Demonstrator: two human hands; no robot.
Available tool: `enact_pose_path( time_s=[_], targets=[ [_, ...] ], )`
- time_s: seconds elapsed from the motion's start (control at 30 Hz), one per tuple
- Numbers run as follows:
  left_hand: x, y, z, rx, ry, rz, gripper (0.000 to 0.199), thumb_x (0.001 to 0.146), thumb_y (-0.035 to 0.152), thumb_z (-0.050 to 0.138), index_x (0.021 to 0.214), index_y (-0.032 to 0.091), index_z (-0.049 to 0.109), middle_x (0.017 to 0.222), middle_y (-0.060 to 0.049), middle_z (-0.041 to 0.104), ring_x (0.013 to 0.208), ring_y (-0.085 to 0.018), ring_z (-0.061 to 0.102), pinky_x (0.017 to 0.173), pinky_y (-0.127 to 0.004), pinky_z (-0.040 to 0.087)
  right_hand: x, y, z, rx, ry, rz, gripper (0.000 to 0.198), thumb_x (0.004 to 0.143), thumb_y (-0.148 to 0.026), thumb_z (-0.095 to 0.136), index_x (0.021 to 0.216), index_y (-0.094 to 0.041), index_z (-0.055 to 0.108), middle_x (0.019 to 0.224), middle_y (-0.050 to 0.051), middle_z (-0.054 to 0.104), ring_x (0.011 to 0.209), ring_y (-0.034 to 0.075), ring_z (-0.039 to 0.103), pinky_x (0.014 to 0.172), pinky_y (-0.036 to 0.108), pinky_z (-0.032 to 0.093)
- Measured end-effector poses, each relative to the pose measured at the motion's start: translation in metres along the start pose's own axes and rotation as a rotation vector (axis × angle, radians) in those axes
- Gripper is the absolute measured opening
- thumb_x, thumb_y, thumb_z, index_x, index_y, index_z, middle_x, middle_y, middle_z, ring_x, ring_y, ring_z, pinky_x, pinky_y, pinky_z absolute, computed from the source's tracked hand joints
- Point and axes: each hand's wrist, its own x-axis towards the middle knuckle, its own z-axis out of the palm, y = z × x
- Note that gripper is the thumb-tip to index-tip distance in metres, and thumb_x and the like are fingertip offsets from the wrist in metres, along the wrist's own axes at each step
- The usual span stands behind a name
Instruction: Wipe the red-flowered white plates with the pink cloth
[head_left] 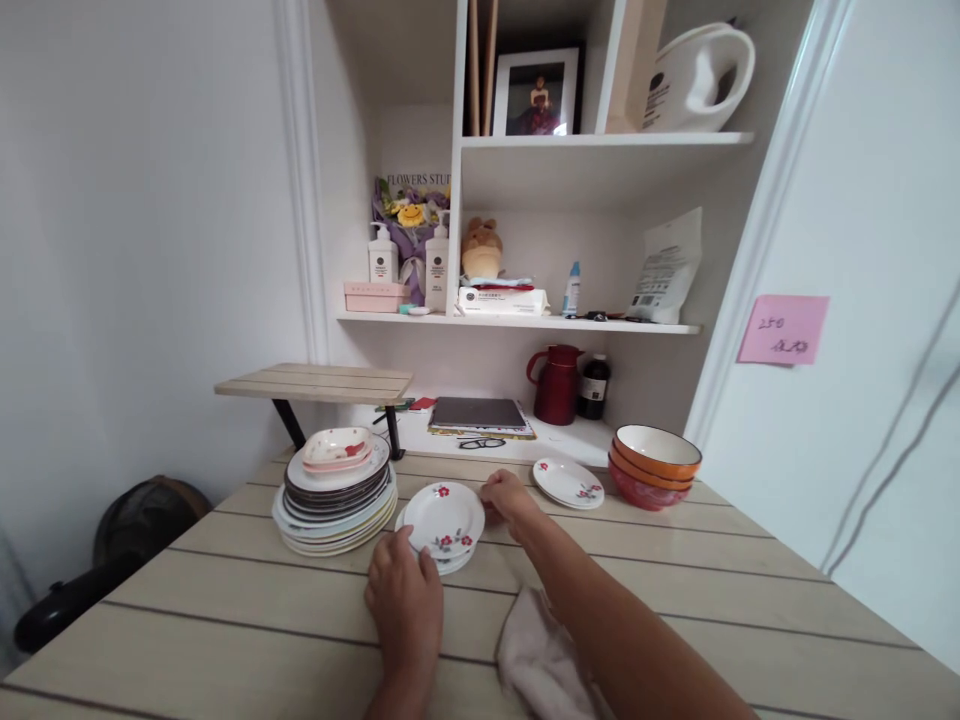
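A small stack of white saucers with red flowers (448, 523) sits on the pale wooden table (225, 590). My left hand (403, 592) grips the near left rim of the top saucer. My right hand (508, 497) holds its far right rim with the fingertips. To the left stands a tall stack of larger plates (335, 495) with a small pinkish dish on top. Another flowered saucer (568, 482) lies to the right, beside stacked orange and red bowls (655, 464).
A beige cloth (541, 658) lies on the table under my right forearm. Behind the table is a white ledge with a dark red jug (556, 384), a dark bottle, a notebook and glasses. A small wooden riser (319, 383) stands at the back left. Shelves above hold bottles and boxes.
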Motion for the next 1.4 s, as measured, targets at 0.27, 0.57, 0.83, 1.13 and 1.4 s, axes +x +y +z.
enact_pose_path(
  time_s=[0.27, 0.57, 0.83, 1.13, 1.4],
  targets=[
    [0.000, 0.001, 0.001, 0.076, 0.009, 0.004, 0.030, 0.092, 0.019, 0.045, 0.117, 0.014, 0.062, 0.121, -0.015, 0.061, 0.112, -0.028, 0.057, 0.084, -0.038, 0.045, -0.004, 0.000, -0.004, -0.090, 0.028, 0.067, 0.023, 0.083, -0.041, 0.062, 0.083, -0.019, 0.054, 0.054, -0.003, 0.054, 0.044, 0.012, 0.050, 0.048, 0.024, 0.036],
    [-0.001, -0.004, 0.006, 0.106, 0.017, 0.051, 0.031, 0.092, 0.018, 0.045, 0.114, 0.016, 0.067, 0.123, -0.014, 0.062, 0.111, -0.030, 0.058, 0.084, -0.041, 0.047, 0.002, 0.008, 0.006, 0.020, 0.032, 0.063, 0.032, 0.064, -0.010, 0.076, 0.088, -0.019, 0.057, 0.056, -0.005, 0.056, 0.054, 0.015, 0.057, 0.052, 0.024, 0.045],
    [0.002, -0.002, 0.001, 0.108, -0.009, 0.037, 0.029, 0.091, 0.019, 0.045, 0.110, 0.018, 0.068, 0.123, -0.014, 0.061, 0.112, -0.030, 0.057, 0.083, -0.041, 0.046, -0.019, 0.009, -0.051, 0.368, -0.075, 0.210, 0.030, 0.080, -0.014, 0.064, 0.109, -0.014, 0.055, 0.072, 0.007, 0.071, 0.058, 0.019, 0.067, 0.057, 0.036, 0.057],
    [0.000, -0.001, -0.006, -0.034, 0.361, 0.253, 0.029, 0.087, 0.015, 0.044, 0.105, 0.016, 0.067, 0.123, -0.017, 0.053, 0.112, -0.031, 0.054, 0.087, -0.047, 0.046, -0.087, 0.038, -0.103, 0.775, -0.192, 0.152, 0.062, 0.073, -0.002, 0.068, 0.130, -0.017, 0.050, 0.093, 0.009, 0.075, 0.079, 0.023, 0.073, 0.080, 0.044, 0.058],
    [-0.036, 0.020, -0.013, -0.378, -0.384, 0.769, 0.030, 0.094, 0.036, 0.044, 0.105, 0.024, 0.068, 0.115, -0.010, 0.061, 0.111, -0.023, 0.058, 0.096, -0.039, 0.049, -0.111, 0.039, -0.121, 0.998, -0.295, 0.159, 0.065, 0.081, -0.002, 0.056, 0.142, -0.009, 0.036, 0.108, 0.015, 0.072, 0.098, 0.030, 0.070, 0.095, 0.053, 0.051]
  ],
)
